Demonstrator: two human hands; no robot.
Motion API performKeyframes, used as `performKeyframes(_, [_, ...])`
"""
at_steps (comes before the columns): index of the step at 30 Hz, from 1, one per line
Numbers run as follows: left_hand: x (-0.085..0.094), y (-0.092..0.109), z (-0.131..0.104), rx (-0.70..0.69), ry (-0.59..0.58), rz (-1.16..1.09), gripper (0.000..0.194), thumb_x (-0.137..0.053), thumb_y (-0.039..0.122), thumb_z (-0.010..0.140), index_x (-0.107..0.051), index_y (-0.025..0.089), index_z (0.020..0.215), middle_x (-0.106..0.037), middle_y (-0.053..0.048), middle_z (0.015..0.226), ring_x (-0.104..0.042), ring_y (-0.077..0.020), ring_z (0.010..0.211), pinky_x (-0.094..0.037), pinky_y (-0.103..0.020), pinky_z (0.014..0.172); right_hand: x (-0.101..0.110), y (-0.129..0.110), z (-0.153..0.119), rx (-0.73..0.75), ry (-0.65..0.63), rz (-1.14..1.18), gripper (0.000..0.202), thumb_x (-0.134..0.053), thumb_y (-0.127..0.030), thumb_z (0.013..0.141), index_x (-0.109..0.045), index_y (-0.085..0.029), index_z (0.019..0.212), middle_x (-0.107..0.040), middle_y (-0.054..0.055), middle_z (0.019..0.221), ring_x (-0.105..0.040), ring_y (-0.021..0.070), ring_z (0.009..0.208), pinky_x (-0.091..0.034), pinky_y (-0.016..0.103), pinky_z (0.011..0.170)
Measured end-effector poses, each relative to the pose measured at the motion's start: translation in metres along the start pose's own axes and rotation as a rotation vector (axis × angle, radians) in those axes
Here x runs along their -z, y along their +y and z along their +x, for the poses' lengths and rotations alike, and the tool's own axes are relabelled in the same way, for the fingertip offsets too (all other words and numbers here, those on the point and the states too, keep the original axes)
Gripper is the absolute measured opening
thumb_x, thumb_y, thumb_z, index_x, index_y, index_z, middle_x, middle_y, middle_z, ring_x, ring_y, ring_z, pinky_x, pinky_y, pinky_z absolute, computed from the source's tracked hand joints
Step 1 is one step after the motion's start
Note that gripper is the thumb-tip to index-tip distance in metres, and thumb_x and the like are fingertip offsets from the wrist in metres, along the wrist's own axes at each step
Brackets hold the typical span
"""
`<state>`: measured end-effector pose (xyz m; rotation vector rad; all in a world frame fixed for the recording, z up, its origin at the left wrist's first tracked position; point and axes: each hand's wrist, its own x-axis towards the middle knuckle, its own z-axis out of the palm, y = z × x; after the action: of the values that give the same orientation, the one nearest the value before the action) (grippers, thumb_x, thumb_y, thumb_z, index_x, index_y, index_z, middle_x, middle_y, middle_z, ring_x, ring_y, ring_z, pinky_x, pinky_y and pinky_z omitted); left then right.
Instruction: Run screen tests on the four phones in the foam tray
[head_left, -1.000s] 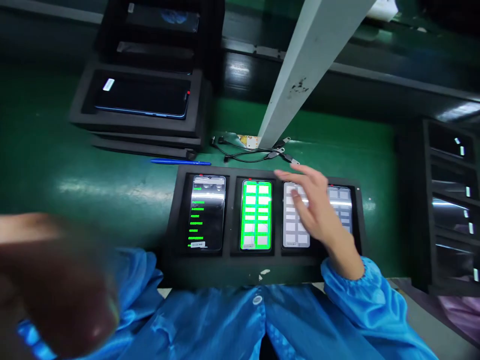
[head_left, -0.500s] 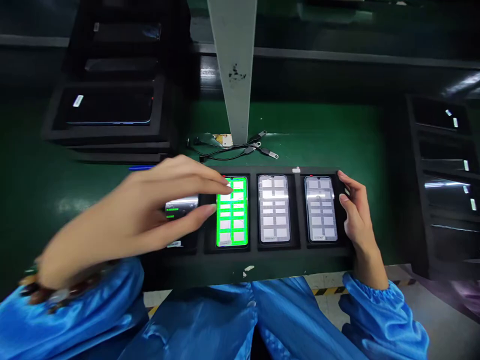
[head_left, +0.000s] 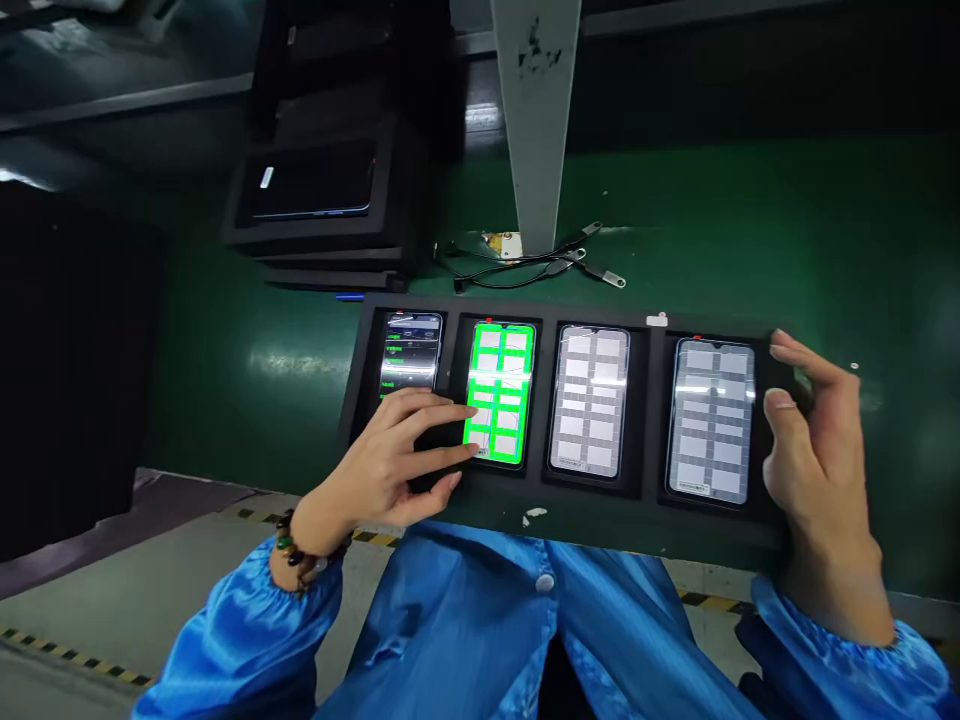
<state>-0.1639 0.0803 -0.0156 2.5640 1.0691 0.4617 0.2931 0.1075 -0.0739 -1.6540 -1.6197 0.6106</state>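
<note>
A black foam tray (head_left: 649, 400) lies in front of me, holding several smartphones side by side. In the left slot, a phone (head_left: 411, 345) displays green text on a dark screen, its lower part hidden by my left hand (head_left: 397, 450). That hand is open, its fingertips at the lower left of a phone with a green grid and pale blocks (head_left: 501, 390). Farther right, a phone (head_left: 590, 400) and another phone (head_left: 712, 420) show grey grids with pale blocks. My right hand (head_left: 821, 450) grips the tray's right end between thumb and fingers.
Black cables with metal-tipped plugs (head_left: 525, 268) lie behind the tray, beside a grey post (head_left: 536, 130). At the back left stands a stack of black trays (head_left: 390, 190) with a phone (head_left: 315, 182) on top. A dark block-like shape (head_left: 67, 370) fills the far left.
My left hand has moved down from the top of the green-grid phone to its lower left, uncovering the leftmost phone's screen. The view has shifted left; my right hand stays at the tray's end.
</note>
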Motion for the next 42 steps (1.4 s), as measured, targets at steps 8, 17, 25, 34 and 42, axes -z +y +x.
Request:
performKeyframes(8, [-0.001,-0.001,-0.019,0.024,-0.007,0.105,0.034,-0.071,0.025,0.093,-0.084,0.030,0.124,-0.078,-0.006,0.141,-0.066,-0.0318,0.127,-0.052,-0.056,0.114,-0.001,-0.003,0.000,-0.012,0.036,0.009,0.050,-0.059,-0.048,0.108,-0.060,-0.042,0.157,-0.061,0.009,0.166,-0.051,0.0328,0.161,-0.042,0.064,0.131])
performKeyframes(17, [-0.003,-0.003,-0.023,0.028,0.076,0.064,0.038,-0.071,0.027,0.091,-0.082,0.028,0.128,-0.076,-0.010,0.142,-0.067,-0.0321,0.125,-0.052,-0.055,0.112,-0.002,-0.002,0.000,-0.005,0.044,-0.007,0.049,-0.056,-0.041,0.108,-0.060,-0.034,0.157,-0.062,0.009,0.164,-0.054,0.0343,0.159,-0.042,0.069,0.131])
performKeyframes(25, [0.019,-0.015,0.026,0.092,0.061,0.149,0.045,-0.067,0.020,0.098,-0.067,0.027,0.142,-0.082,-0.006,0.120,-0.073,-0.0273,0.117,-0.049,-0.051,0.116,0.004,-0.020,0.016,0.238,-0.032,-0.233,0.044,-0.054,-0.038,0.111,-0.062,-0.031,0.153,-0.070,0.011,0.151,-0.053,0.0373,0.156,-0.041,0.068,0.129])
performKeyframes(34, [-0.007,-0.019,0.132,-0.139,-0.123,0.209,0.051,-0.057,0.029,0.103,-0.061,0.011,0.150,-0.076,-0.018,0.137,-0.064,-0.0366,0.139,-0.042,-0.062,0.128,-0.002,-0.024,0.040,0.289,-0.267,-0.185,0.039,-0.044,-0.035,0.114,-0.065,-0.027,0.146,-0.067,0.014,0.148,-0.050,0.0362,0.155,-0.041,0.067,0.126])
performKeyframes(42, [-0.017,-0.017,0.143,-0.164,-0.164,0.278,0.062,-0.060,0.041,0.101,-0.058,0.007,0.154,-0.075,-0.020,0.141,-0.060,-0.0420,0.143,-0.038,-0.066,0.131,-0.007,-0.020,0.039,0.322,-0.266,-0.210,0.039,-0.043,-0.028,0.112,-0.064,-0.027,0.145,-0.068,0.015,0.146,-0.052,0.0373,0.154,-0.046,0.064,0.119])
